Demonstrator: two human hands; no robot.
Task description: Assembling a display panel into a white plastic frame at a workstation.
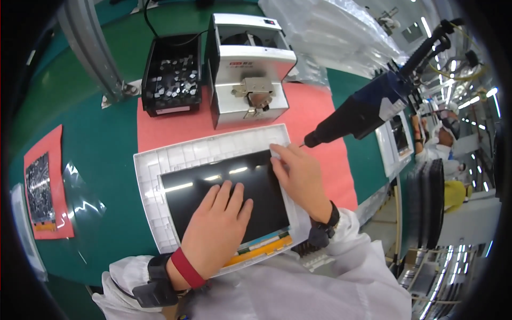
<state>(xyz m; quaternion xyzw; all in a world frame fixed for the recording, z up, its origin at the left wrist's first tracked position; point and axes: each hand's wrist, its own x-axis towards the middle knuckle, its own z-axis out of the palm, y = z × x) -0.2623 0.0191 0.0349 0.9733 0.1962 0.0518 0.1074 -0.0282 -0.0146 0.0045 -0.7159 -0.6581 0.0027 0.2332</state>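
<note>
A black display panel (234, 186) lies inside a white plastic frame (146, 178) on the bench in front of me. My left hand (218, 224) rests flat on the panel's lower part, its fingers stretched forward and slightly spread. At the panel's far right corner is my right hand (301, 176), index finger and thumb closed around a small whitish spot that I cannot make out. An orange strip (264, 249) runs along the panel's near edge, partly covered by my left hand.
Beyond the frame stand a black bin (173, 106) of small pieces and a silver tape-dispenser-like machine (226, 80). A dark powered tool (357, 114) hangs close to my right hand. A wrapped panel (40, 186) lies on a red mat at left. People work at far right.
</note>
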